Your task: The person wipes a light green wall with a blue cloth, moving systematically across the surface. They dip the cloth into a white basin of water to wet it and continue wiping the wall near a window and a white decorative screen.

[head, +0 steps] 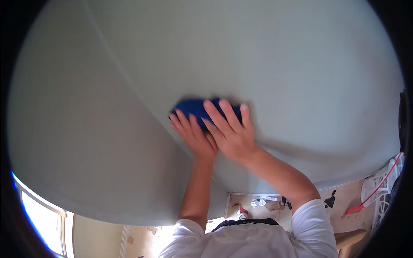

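Note:
A blue cloth (190, 107) lies bunched against a pale grey-green wall (300, 84), a little right of the corner where two wall faces meet. My left hand (197, 139) presses on the cloth's left and lower part with its fingers stretched out. Over the right part is my right hand (235, 137), fingers spread and palm towards the wall. The two hands touch or overlap near the thumbs. Both arms reach up from the white shirt (248, 240), and part of the cloth is hidden under the fingers.
Crumpled plastic and scraps (263, 201) lie on the floor by the wall's foot. To the right are a white plastic chair (376, 190), a red-handled fly swatter (355, 209) and a curved wooden piece (350, 238). A bright window (42, 219) is at lower left.

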Available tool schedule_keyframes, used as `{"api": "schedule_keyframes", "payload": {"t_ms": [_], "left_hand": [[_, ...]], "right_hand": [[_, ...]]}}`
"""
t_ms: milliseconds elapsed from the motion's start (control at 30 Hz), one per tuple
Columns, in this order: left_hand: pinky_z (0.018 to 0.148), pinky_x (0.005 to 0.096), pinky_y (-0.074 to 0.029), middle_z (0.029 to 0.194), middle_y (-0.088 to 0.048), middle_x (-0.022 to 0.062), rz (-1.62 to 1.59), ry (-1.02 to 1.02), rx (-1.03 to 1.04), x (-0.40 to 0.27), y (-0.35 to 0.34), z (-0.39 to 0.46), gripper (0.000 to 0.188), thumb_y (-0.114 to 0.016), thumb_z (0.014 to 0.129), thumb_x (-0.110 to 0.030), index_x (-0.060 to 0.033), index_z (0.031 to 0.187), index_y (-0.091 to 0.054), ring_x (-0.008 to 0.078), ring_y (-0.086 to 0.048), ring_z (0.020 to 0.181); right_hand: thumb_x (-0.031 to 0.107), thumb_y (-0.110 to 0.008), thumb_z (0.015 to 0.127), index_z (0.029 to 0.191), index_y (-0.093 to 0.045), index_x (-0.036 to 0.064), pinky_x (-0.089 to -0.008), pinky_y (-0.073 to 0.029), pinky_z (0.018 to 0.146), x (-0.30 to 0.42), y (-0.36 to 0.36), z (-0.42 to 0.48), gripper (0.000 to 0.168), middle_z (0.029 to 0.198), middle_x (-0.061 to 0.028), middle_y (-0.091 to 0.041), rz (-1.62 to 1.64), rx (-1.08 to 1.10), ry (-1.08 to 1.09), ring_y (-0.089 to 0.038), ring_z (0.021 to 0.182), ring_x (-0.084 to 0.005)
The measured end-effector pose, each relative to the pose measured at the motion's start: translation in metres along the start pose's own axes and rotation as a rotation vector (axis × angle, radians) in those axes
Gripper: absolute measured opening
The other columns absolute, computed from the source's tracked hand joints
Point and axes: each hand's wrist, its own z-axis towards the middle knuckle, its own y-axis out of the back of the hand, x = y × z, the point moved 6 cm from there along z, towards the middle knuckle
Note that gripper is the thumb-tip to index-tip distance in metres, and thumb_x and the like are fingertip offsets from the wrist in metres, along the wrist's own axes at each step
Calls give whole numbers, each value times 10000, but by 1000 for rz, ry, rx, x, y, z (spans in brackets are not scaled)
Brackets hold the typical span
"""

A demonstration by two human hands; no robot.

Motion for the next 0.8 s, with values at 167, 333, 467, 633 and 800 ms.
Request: {"api": "schedule_keyframes", "payload": {"t_ms": [167, 333, 467, 633, 800], "left_hand": [[959, 559, -148, 1319, -232, 249, 90, 32, -31, 15, 10, 61, 465, -302, 893, -316, 2, 1233, -323, 442, -168, 1225], [951, 574, -158, 1332, -162, 271, 22, 3, -58, 30, 17, 0, 492, -309, 891, -313, -50, 1299, -227, 473, -161, 1211], [961, 574, -134, 1343, -144, 256, 59, -7, -138, 24, 0, -56, 507, -340, 885, -296, -87, 1319, -184, 470, -146, 1217], [977, 556, -113, 1351, -161, 228, 102, 57, -84, 32, 2, 1, 522, -422, 862, -300, -68, 1292, -237, 419, -124, 1247], [991, 534, -115, 1351, -163, 224, 31, 77, -111, 34, 14, 69, 467, -451, 856, -272, -43, 1240, -315, 405, -140, 1247]], "right_hand": [[140, -504, 735, 968, -600, 51, -424, -201, 996, 7, -9, 56, 267, 1179, -6, -498, -39, -152, 90, -425, 1134, -205], [156, -484, 772, 1031, -557, 53, -391, -230, 981, 24, -15, 15, 288, 1193, -21, -484, 40, 70, 169, -432, 1126, -197], [154, -483, 791, 1035, -548, 47, -396, -234, 975, 27, -18, -39, 274, 1194, -30, -482, 6, 135, 260, -437, 1116, -203], [111, -490, 763, 950, -587, 30, -413, -249, 965, 20, -8, 21, 226, 1165, -34, -504, 62, -14, 138, -449, 1101, -211], [125, -495, 734, 955, -582, 4, -362, -329, 929, 18, -8, 75, 267, 1150, -78, -504, 157, -163, 175, -454, 1090, -226]]}}
